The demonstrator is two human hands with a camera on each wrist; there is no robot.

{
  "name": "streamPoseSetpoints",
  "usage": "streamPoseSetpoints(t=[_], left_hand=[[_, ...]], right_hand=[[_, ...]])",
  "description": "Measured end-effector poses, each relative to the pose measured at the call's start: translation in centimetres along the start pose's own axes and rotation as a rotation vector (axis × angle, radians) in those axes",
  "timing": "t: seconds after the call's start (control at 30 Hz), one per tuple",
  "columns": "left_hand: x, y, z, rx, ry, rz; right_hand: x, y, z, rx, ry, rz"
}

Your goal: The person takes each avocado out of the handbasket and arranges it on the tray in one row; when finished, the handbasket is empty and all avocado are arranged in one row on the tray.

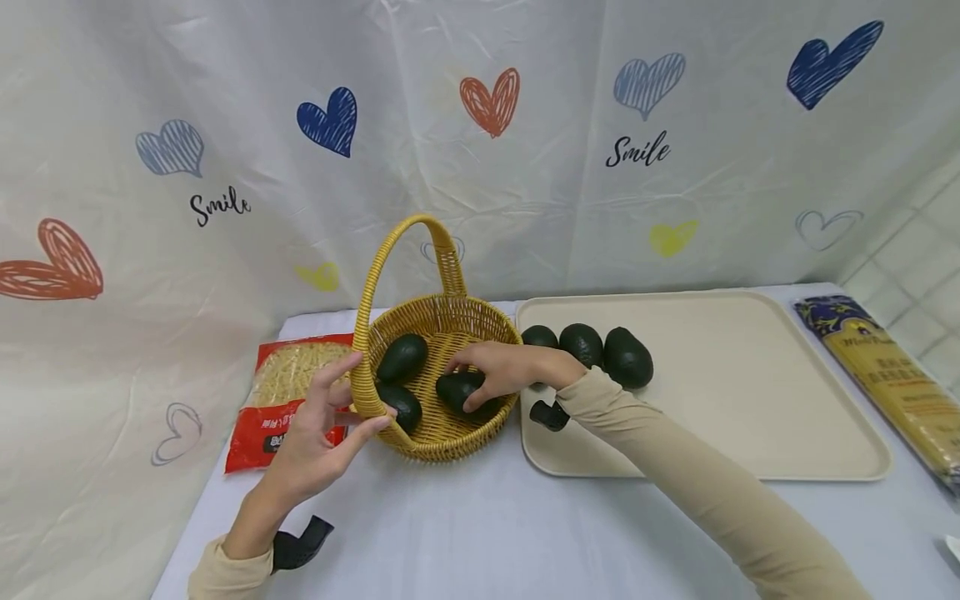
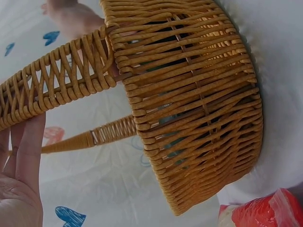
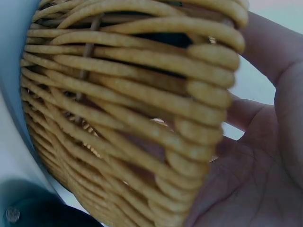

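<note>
Two hands working at wicker basket point(image 1: 442, 379) on table point(image 1: 480, 517). Red noodle packet point(image 1: 288, 400) lying left of basket. Left hand point(image 1: 318, 437) touching base of basket handle point(image 1: 390, 275), fingers straight and spread, thumb on rim. Right hand point(image 1: 498, 371) reaching over rim, fingers curling round avocado point(image 1: 457, 390) inside basket, thumb under it. Two more avocados point(image 1: 401, 358) lying in basket beside it. Three avocados point(image 1: 585, 346) sitting on beige tray point(image 1: 750, 392) just right. Pasta packet point(image 1: 892, 383) lying at far right.
</note>
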State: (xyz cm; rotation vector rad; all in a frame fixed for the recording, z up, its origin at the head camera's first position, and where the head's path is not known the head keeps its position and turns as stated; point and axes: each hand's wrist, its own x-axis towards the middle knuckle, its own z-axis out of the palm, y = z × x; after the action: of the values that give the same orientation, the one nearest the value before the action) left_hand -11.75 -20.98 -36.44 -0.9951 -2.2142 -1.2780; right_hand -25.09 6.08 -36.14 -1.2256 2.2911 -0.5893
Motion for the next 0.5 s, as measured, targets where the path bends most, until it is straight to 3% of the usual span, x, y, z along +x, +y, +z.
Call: streamPoseSetpoints(t=[0.5], left_hand=[[0.13, -0.24, -0.02, -0.027, -0.012, 0.028]], right_hand=[[0.47, 0.03, 0.06, 0.017, -0.08, 0.022]])
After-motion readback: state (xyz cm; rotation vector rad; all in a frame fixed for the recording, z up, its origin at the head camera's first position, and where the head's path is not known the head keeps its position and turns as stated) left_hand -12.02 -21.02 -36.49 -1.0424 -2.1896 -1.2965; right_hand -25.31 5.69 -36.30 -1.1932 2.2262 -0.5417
